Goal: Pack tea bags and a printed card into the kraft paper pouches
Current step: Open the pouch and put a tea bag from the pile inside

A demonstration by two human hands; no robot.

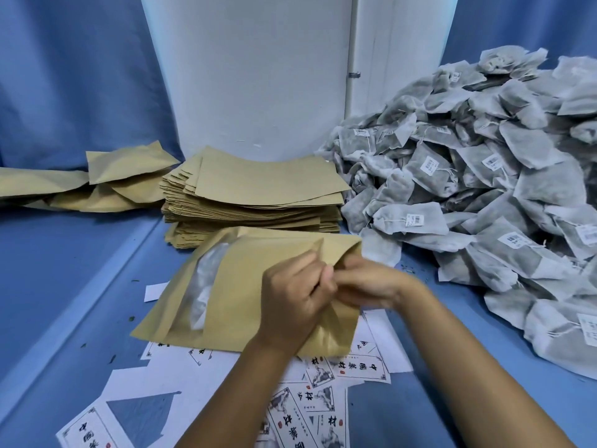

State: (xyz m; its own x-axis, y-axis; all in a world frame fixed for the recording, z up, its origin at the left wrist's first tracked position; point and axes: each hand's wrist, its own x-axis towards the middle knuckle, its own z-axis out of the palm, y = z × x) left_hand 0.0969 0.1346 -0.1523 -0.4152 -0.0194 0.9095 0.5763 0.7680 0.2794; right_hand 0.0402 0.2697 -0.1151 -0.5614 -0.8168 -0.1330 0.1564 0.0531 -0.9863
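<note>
Working at the mouth of a kraft paper pouch [245, 286], both hands meet at its right-hand edge: the left hand [292, 297] pinches the top layer of paper, while the right hand [365, 282] has its fingers curled into the opening, though whether it grips paper or something inside I cannot tell. The pouch lies on the blue table [64, 253] over scattered printed cards [349, 371], its clear window showing pale contents. The heap of tea bags [468, 189] sits just right, and the stack of empty pouches [258, 195] lies behind. Tugging unevenly could tear the mouth or crease it; dragging the pouch may scatter the cards beneath.
</note>
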